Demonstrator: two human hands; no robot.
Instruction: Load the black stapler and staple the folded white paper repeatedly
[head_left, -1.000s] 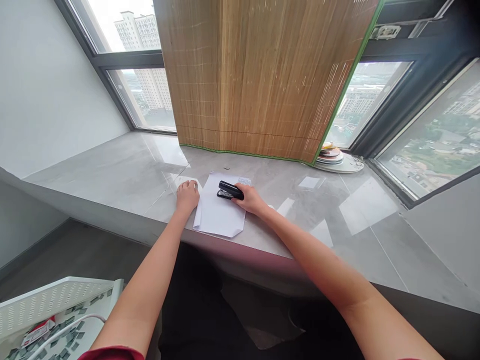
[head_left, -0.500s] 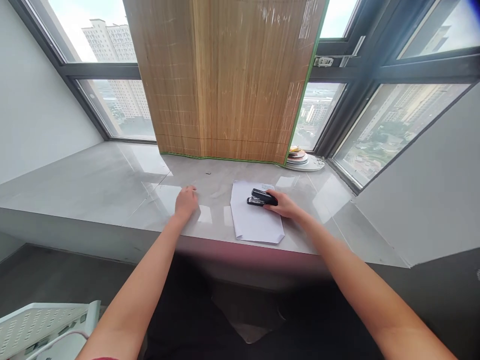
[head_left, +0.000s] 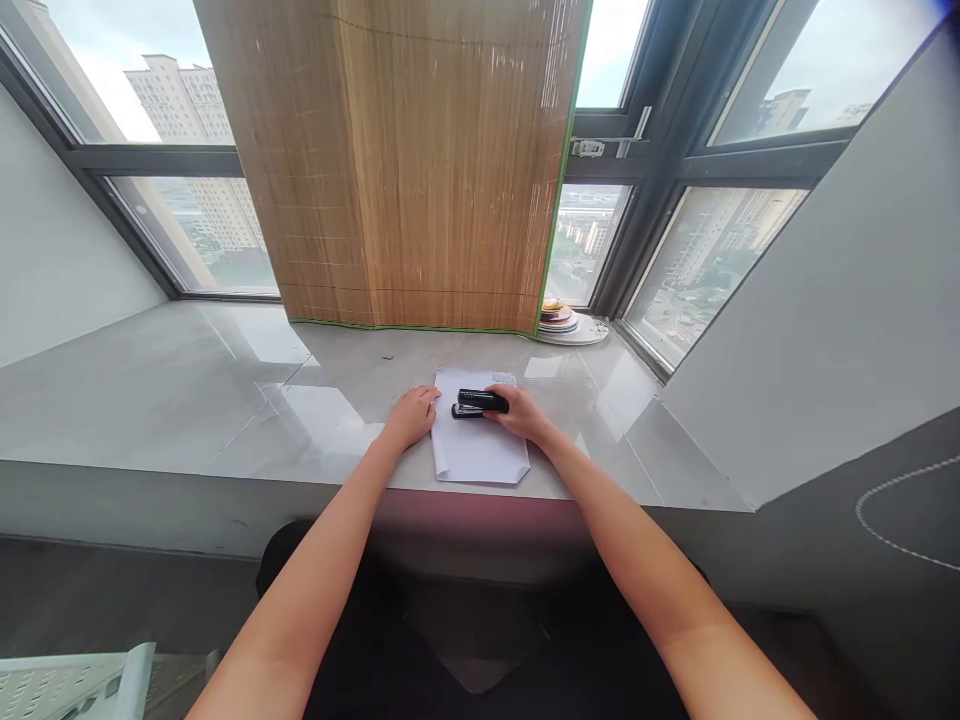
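My right hand (head_left: 519, 410) is closed round the back end of a black stapler (head_left: 480, 402). The stapler points left, over the upper half of a stack of white paper (head_left: 480, 452). Whether it touches the sheets, I cannot tell. My left hand (head_left: 412, 417) lies at the left edge of the paper, its fingertips reaching that edge, with the fingers loosely bent and nothing seen in them. Small print marks the paper's upper right, and its bottom corners look curled or folded.
The paper lies on a glossy tiled window ledge (head_left: 172, 400). Behind it hangs a bamboo blind (head_left: 420, 180) with green edging. Stacked plates (head_left: 574, 330) stand by the window at right. A pale perforated chair or rack (head_left: 67, 685) is at lower left.
My left hand has moved right across the ledge to the paper's left edge. My right hand still holds the stapler over the paper. The view has turned somewhat to the right.
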